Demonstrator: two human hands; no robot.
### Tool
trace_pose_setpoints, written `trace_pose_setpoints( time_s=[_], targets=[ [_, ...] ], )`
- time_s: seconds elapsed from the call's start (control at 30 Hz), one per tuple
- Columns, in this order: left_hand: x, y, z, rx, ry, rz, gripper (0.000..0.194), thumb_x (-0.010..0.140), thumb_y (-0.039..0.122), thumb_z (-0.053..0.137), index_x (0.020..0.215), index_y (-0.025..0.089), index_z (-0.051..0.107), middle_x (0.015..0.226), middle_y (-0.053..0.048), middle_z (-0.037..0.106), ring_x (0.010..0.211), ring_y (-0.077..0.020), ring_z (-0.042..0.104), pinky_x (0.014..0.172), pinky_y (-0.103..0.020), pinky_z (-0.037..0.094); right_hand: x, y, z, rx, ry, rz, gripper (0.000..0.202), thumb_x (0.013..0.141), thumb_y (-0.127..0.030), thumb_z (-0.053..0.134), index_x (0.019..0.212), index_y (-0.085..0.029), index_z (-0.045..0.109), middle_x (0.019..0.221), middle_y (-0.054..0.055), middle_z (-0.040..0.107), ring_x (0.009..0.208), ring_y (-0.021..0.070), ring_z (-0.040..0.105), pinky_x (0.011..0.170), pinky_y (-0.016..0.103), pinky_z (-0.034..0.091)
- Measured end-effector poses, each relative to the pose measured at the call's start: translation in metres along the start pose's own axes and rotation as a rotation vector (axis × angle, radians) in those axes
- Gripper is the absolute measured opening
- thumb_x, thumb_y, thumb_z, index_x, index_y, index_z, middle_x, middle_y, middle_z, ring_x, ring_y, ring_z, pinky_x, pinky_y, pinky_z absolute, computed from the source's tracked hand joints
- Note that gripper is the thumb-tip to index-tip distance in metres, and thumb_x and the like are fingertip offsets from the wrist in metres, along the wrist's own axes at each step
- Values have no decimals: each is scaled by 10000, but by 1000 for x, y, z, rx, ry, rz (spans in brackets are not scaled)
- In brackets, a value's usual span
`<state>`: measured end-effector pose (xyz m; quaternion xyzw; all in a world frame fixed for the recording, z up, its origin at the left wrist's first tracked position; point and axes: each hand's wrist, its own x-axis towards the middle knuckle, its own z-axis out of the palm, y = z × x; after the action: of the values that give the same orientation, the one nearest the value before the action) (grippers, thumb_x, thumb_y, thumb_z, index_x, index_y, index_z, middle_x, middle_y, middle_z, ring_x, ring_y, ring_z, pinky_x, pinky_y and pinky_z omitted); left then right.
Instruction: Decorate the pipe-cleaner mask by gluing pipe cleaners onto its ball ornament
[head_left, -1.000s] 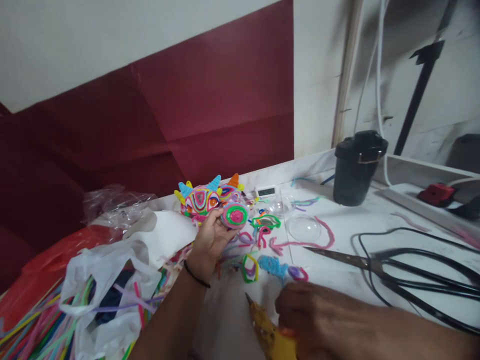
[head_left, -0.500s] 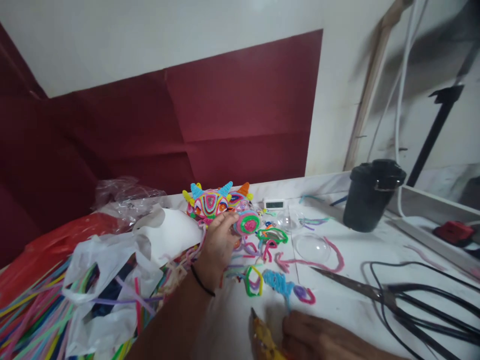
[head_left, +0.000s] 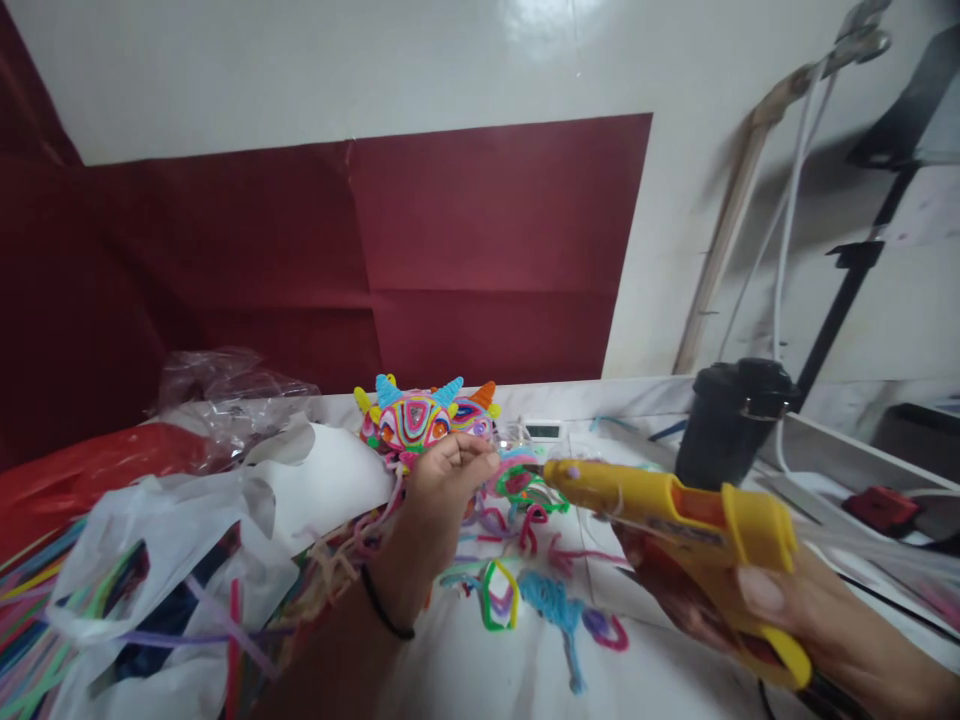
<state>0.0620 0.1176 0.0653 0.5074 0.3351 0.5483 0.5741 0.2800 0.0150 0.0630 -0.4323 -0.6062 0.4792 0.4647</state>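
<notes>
My left hand (head_left: 444, 487), with a dark band on its wrist, is pinched on a pink and green coiled pipe-cleaner piece (head_left: 513, 480), partly hidden. In my right hand (head_left: 694, 595) is a yellow glue gun (head_left: 675, 515). Its dark nozzle points left, close beside the coiled piece; I cannot tell if they touch. Behind my left hand sits a colourful pipe-cleaner animal head (head_left: 415, 417) with blue horns. Below lie a green and yellow loop (head_left: 500, 596), a blue pipe-cleaner shape (head_left: 551, 598) and a purple and pink curl (head_left: 604, 629).
A black lidded cup (head_left: 733, 425) stands at the right, with a tray (head_left: 817, 460) beyond it. A small white digital display (head_left: 543, 431) rests near the wall. At the left are a white plastic bag (head_left: 247, 590), a red bag (head_left: 127, 445) and many loose pipe cleaners (head_left: 26, 600).
My right hand has come up from the table's front with the glue gun, bringing its nozzle beside the coiled piece. The coiled piece is turned differently. The scissors are no longer visible.
</notes>
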Motion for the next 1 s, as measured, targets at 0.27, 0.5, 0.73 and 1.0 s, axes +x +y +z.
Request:
trace_pose_setpoints(
  time_s=[0.27, 0.5, 0.73, 1.0],
  targets=[
    [-4, 2, 6, 34, -58, 31, 113, 642, 203, 715, 692, 163, 621, 568, 54, 538, 518, -61, 440, 495, -186, 319, 4, -2, 8, 324, 168, 86, 583, 449, -650, 782, 829, -214, 711, 692, 49, 617, 487, 143, 453, 433, 256, 265],
    [-9, 3, 7, 38, -98, 7, 106, 655, 201, 719, 704, 165, 632, 566, 51, 559, 525, -65, 460, 506, -190, 332, 4, -2, 3, 371, 172, 44, 513, 454, -578, 812, 793, -202, 736, 713, 57, 631, 505, 147, 506, 435, 250, 371],
    [-9, 4, 8, 32, -117, 4, 117, 655, 204, 726, 710, 160, 632, 570, 50, 549, 531, -64, 450, 510, -193, 326, 3, -9, 5, 476, 177, 60, 458, 446, -481, 875, 818, -243, 755, 831, 68, 662, 534, 150, 541, 446, 251, 442],
    [-9, 2, 8, 29, -121, 0, 127, 649, 216, 731, 710, 157, 637, 574, 40, 551, 536, -75, 454, 518, -207, 331, 5, -3, 2, 471, 142, 62, 474, 461, -503, 848, 816, -205, 748, 710, 71, 652, 525, 153, 535, 458, 243, 398]
  ],
)
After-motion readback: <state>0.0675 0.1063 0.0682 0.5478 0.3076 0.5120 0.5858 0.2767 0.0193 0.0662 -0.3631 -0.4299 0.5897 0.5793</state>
